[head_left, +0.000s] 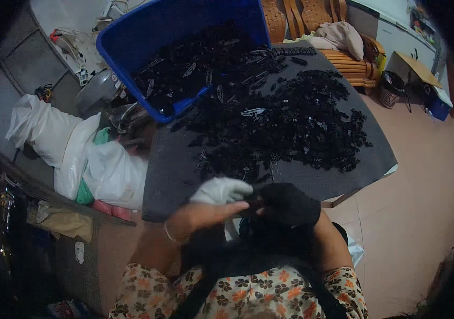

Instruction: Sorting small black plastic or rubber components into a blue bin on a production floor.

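My left hand, in a white glove with the thumb bare, meets my right hand, in a black glove, at the table's near edge. Both hands are closed, fingertips together around a small dark piece. Its exact shape is lost against the black glove. Just beyond my hands, a wide heap of small black plastic parts spreads over the grey-covered table. A pale-edged oval part lies on the heap.
A big blue bin, tilted toward the table, holds more black parts. Stuffed white sacks stand on the left. Behind are a wooden bench with cloth on it and a waste basket. Tiled floor lies to the right.
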### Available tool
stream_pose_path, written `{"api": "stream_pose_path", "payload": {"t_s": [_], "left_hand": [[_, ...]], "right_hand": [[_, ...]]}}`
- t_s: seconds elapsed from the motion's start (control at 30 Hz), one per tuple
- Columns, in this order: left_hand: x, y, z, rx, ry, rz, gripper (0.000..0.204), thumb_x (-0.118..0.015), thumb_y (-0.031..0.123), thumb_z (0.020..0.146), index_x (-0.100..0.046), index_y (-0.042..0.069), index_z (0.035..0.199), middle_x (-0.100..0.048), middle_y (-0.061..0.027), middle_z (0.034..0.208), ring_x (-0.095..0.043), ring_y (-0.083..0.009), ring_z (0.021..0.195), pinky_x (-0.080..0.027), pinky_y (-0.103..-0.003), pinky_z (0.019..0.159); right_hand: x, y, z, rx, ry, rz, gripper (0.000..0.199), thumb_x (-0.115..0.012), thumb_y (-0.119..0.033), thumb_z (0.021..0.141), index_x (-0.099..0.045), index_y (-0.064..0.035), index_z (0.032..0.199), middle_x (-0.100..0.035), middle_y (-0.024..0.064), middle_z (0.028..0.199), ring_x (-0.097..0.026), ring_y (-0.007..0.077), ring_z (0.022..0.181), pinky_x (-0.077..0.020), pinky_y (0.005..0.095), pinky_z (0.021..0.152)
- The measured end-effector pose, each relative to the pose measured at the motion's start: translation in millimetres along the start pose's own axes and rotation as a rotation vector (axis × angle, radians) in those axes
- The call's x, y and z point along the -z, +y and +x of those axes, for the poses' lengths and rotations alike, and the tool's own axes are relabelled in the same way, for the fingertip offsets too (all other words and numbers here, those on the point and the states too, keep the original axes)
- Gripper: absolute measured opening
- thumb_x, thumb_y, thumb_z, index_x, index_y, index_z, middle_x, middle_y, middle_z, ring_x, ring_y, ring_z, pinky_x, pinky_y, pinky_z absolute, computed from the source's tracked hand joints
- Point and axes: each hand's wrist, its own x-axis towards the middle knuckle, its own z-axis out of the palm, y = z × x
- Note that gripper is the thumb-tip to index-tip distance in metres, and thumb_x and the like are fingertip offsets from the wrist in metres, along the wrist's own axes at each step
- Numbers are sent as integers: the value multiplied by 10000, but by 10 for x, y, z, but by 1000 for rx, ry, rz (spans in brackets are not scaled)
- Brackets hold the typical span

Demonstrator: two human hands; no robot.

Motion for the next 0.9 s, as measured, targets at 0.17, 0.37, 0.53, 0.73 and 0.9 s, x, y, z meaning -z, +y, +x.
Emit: {"api": "stream_pose_path", "payload": {"t_s": [0.17, 0.37, 0.53, 0.73, 0.9], "left_hand": [[319, -465, 886, 124, 371, 413, 532, -688, 377, 744, -552, 69, 1155, -573, -172, 1125, -566, -316, 997, -461, -387, 847], [552, -893, 1302, 563, 383, 683, 440, -590, 351, 804, -548, 97, 1161, -578, -135, 1153, -548, -329, 1057, -449, -399, 885], [376, -984, 1161, 524, 377, 614, 344, -578, 182, 797, -561, 87, 1128, -603, -145, 1079, -565, -321, 1012, -452, -391, 872], [187, -598, 554, -19, 554, 318, 278, -621, 71, 760, -609, 52, 1037, -618, -121, 955, -589, -251, 906, -444, -342, 838], [74, -265, 250, -52, 380, 95, 269, -587, 33, 812, -596, 26, 1081, -612, -78, 922, -597, -122, 771, -477, -237, 684]], "right_hand": [[336, -137, -223, -122, -268, -275, 260, -617, -247, 788, -647, -93, 995, -625, 172, 994, -614, 338, 889, -485, 416, 752], [120, 231, 149, -202, 420, -296, 267, -599, -218, 773, -630, -45, 973, -624, 148, 903, -613, 328, 833, -484, 390, 722], [118, 201, 271, -103, 553, -576, 238, -599, -190, 747, -623, -60, 945, -598, 144, 826, -592, 340, 744, -473, 410, 651], [176, 172, 281, 83, 484, -626, 178, -648, -158, 694, -630, -78, 852, -571, 135, 766, -582, 323, 683, -465, 391, 586], [64, 48, 206, 37, 467, -314, 159, -679, -125, 685, -613, -74, 820, -575, 142, 778, -583, 304, 688, -468, 341, 598]]}}
